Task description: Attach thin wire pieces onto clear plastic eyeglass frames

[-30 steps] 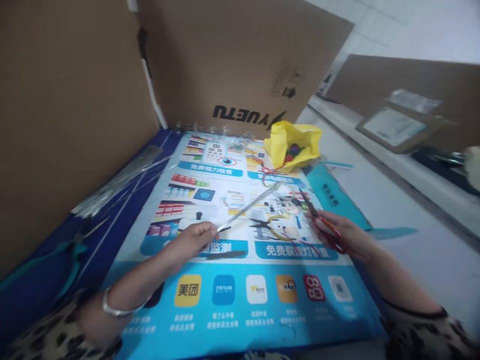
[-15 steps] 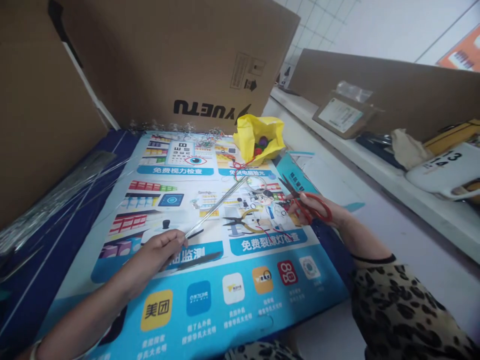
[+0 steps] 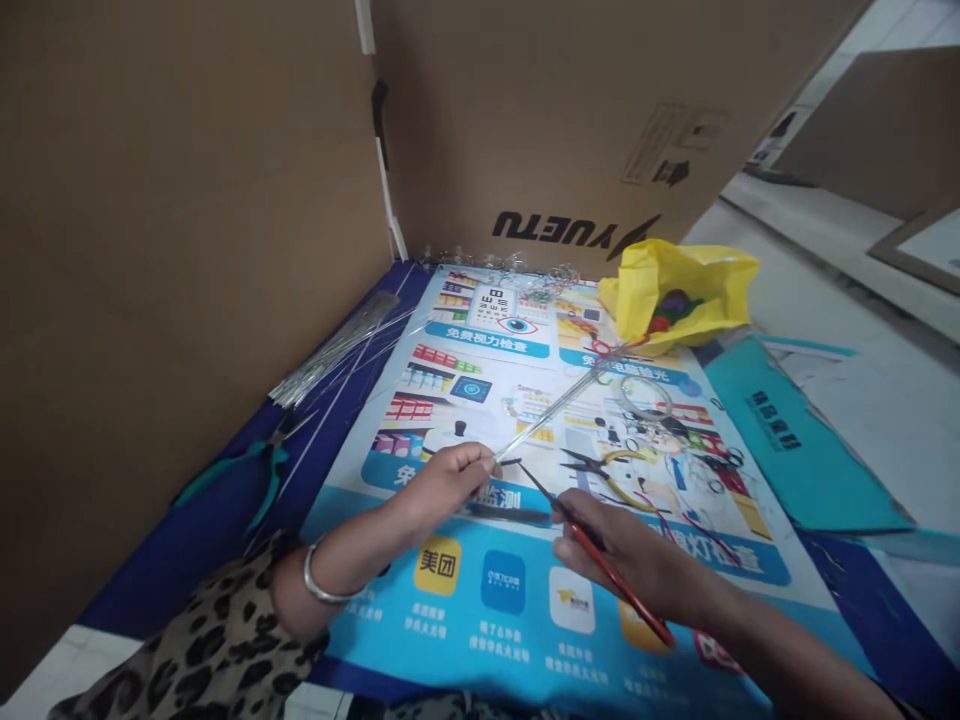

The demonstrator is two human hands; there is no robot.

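Head view: both your hands are occupied. Your left hand (image 3: 461, 470) pinches one bundle of silvery wires (image 3: 555, 405), too fine to count, slanting away over the printed sheet (image 3: 585, 650). Your right hand (image 3: 592, 535) grips one pair of red-handled scissors (image 3: 634, 597), its tip near your left fingertips. You have two pliers: yellow-handled ones (image 3: 600, 467) beyond the scissors, teal-handled ones (image 3: 276, 448) at left, near a second wire bundle (image 3: 330, 350). One yellow bag (image 3: 637, 290) stands at the back, gaping.
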